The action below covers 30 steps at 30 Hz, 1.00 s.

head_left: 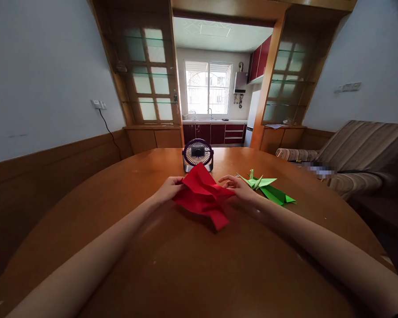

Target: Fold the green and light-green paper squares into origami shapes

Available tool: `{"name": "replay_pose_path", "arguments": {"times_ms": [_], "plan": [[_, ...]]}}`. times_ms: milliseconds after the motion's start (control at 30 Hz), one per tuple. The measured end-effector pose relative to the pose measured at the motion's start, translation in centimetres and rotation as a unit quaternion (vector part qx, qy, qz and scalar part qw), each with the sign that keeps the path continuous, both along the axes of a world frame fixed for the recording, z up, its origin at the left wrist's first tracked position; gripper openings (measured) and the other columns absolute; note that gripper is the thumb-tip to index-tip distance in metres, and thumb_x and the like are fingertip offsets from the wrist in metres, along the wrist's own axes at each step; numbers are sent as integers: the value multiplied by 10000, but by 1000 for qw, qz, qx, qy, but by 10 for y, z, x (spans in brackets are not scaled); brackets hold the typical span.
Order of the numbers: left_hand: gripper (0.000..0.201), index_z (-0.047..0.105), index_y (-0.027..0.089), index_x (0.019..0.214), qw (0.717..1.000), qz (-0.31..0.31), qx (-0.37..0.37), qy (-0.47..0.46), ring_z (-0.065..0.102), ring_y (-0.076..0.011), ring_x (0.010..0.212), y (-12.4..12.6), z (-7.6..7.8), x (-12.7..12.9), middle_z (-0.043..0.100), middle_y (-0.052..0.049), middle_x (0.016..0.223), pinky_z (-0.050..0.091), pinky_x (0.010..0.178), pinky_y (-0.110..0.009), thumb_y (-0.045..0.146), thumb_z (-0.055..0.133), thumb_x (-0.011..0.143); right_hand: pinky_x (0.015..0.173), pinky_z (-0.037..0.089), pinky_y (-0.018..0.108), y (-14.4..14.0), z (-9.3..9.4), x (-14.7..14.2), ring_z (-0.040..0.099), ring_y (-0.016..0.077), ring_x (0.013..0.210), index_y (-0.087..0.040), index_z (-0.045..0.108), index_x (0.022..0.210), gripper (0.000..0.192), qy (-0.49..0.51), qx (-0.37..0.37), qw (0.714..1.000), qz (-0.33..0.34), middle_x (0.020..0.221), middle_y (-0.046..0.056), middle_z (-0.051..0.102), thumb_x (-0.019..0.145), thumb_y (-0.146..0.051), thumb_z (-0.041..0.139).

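A creased sheet of red paper (204, 194) is held up above the table between both my hands, its folds partly opened and one corner hanging toward me. My left hand (170, 190) pinches its left edge, with the fingertips partly behind the paper. At the right edge, my right hand (240, 189) grips a pointed part of the sheet, the index finger curved above it. Just beyond my right hand lie a light green origami crane (257, 182) and a darker green folded paper piece (275, 194).
A small purple desk fan (198, 154) stands on the wooden table (192, 274) behind the red paper. Beyond the table's right edge is a striped armchair (365, 150). A cable (109, 128) hangs from the socket on the left wall.
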<state>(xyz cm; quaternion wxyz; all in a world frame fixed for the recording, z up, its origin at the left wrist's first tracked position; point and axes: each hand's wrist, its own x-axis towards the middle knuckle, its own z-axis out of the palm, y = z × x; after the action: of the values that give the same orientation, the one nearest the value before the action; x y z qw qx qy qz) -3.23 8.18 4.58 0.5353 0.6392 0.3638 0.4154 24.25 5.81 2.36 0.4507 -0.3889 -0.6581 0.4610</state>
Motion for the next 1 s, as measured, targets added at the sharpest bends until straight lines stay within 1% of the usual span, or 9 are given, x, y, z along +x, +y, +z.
{"name": "replay_pose_path", "arguments": {"times_ms": [100,167,233,333,433,567,700,833,1000], "plan": [[323,727,155,813,999,-29,-14,-14,675,-211,662,-7,4,4,733,-94,814,516,585,-276,371,830,596,660,490,270,-10,10,-6,627,144,684,-180,725,852,178,-59,-8,997,48,793,19,720,707,-275,685],[280,729,157,806,999,-33,6,9,673,-202,661,-15,10,9,735,-103,842,511,579,-269,372,810,645,659,488,275,-17,14,-12,624,149,684,-163,736,834,220,-75,-32,994,69,795,35,721,770,-350,640],[244,726,161,764,999,-29,28,22,657,-187,625,-24,17,15,730,-91,793,494,547,-255,387,780,686,607,472,258,-21,15,-17,612,146,660,-158,738,841,253,-93,-40,993,67,780,36,716,792,-382,631],[234,719,167,711,997,-44,50,41,630,-168,578,-32,26,20,719,-66,730,461,497,-236,397,763,704,521,430,225,-20,9,-21,576,127,586,-162,724,738,120,-113,-43,992,30,684,9,689,718,-277,695],[237,730,169,734,993,-46,58,91,635,-177,577,-27,32,13,724,-63,732,458,481,-237,397,774,689,503,433,215,-12,5,-19,550,110,524,-158,668,609,74,-30,-103,994,-8,581,-1,647,673,-173,702],[349,722,151,797,977,16,32,210,675,-226,638,-10,39,-16,734,-75,760,483,494,-255,427,819,607,579,513,246,-6,14,-8,617,133,576,-146,671,699,47,58,-174,983,-29,693,55,704,707,-181,702],[477,691,157,892,971,39,-40,232,688,-235,671,1,41,-39,739,-72,812,507,535,-273,432,851,537,622,544,279,-8,18,-5,665,172,646,-119,682,751,30,113,-249,962,-13,765,104,721,729,-136,694],[524,683,142,919,980,79,-79,167,684,-228,674,9,36,-47,728,-76,783,520,571,-285,380,876,494,565,524,258,-6,10,-10,652,155,583,-131,662,767,22,165,-240,955,-61,730,79,710,773,-109,665],[532,655,149,1024,990,67,-120,-8,700,-213,742,13,25,-37,719,-78,824,568,728,-345,265,879,556,676,562,282,-3,3,-19,674,152,651,-178,615,846,146,253,-198,938,-133,772,45,719,861,-84,504]]}}
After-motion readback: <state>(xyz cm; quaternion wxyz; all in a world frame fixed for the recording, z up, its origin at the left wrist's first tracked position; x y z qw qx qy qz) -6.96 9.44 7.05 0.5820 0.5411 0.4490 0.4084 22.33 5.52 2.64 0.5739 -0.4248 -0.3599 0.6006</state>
